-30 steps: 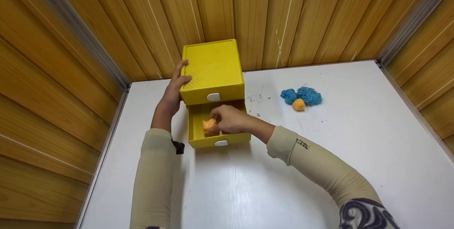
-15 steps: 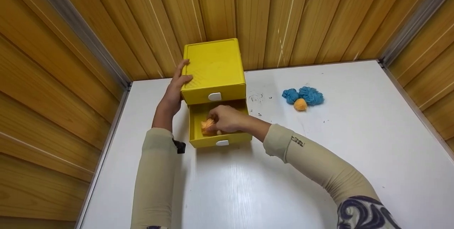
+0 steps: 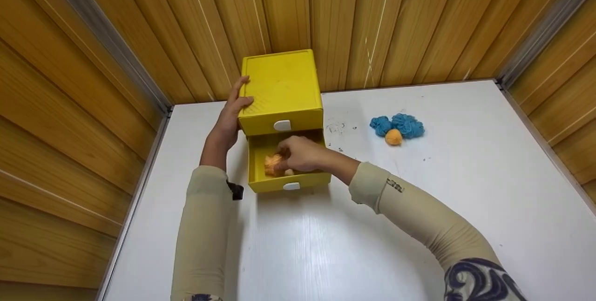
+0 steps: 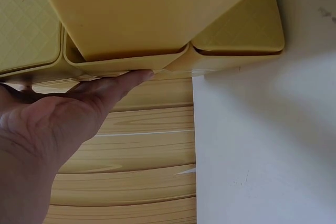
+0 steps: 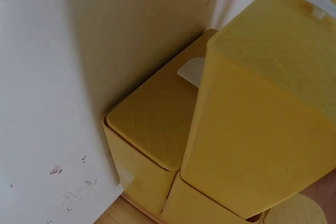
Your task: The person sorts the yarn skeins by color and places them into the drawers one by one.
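Observation:
A yellow drawer unit [image 3: 281,84] stands against the back wall, with its middle drawer [image 3: 265,185] pulled out. My left hand [image 3: 226,121] rests on the unit's left side, its thumb and a fingertip over the top edge. In the left wrist view, a finger of my left hand [image 4: 63,114] lies straight along the yellow side. My right hand [image 3: 305,154] reaches down into the drawer and pinches an orange yarn ball [image 3: 271,166]. The right wrist view shows the drawer's outer wall [image 5: 262,140], which hides the drawer's contents.
To the unit's right, blue yarn balls [image 3: 408,126] lie with another orange yarn ball [image 3: 393,137] touching them on the white table [image 3: 465,175]. Wood-patterned walls [image 3: 340,26] enclose the back and sides. A lower drawer [image 5: 152,124] sits beneath the pulled-out one.
My right hand shifts only slightly inside the drawer with the orange yarn ball. The left hand keeps its place on the unit, and the drawer stays out.

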Demonstrator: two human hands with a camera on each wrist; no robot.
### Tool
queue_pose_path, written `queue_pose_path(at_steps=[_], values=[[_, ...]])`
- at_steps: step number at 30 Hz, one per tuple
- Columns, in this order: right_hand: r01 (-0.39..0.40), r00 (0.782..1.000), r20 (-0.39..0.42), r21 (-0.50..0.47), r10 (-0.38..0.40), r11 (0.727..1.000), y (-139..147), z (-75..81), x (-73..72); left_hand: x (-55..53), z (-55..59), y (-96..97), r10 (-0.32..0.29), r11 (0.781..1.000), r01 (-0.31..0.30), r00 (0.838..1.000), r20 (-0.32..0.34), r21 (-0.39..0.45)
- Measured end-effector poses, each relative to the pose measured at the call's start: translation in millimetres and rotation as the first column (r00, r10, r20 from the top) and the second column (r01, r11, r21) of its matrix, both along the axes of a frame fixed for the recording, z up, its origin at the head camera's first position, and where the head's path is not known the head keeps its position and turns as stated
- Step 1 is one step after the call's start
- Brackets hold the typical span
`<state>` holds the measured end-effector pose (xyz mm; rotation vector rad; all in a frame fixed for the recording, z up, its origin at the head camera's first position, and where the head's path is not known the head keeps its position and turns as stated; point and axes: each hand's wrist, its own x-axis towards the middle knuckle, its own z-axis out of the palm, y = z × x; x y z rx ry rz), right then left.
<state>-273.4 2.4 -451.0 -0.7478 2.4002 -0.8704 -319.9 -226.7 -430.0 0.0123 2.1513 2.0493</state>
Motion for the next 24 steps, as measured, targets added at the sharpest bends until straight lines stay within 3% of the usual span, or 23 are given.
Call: queue_pose_path(at_steps=[6, 13, 18, 24], values=[[0.01, 1.0, -0.024, -0.051, -0.011, 0.999, 9.2, 5.3, 1.0, 0.5, 0.8, -1.1, 0.006, 1.0, -0.006, 1.0, 0.01, 0.006], [0.063, 0.994, -0.077, -0.188, -0.078, 0.98, 35.1, 23.3, 10.8, 0.3, 1.6, -1.2, 0.004, 1.0, -0.004, 1.0, 0.0, 0.006], [0.121, 0.981, -0.111, -0.291, -0.159, 0.949, 66.1, 29.5, 21.5, 1.0, 1.7, -1.8, 0.012, 1.0, -0.012, 1.0, 0.009, 0.006], [0.212, 0.955, -0.133, -0.326, -0.267, 0.921, 115.6, 30.0, 29.7, 1.3, 1.1, -0.3, 0.011, 1.0, -0.011, 1.0, 0.014, 0.004]])
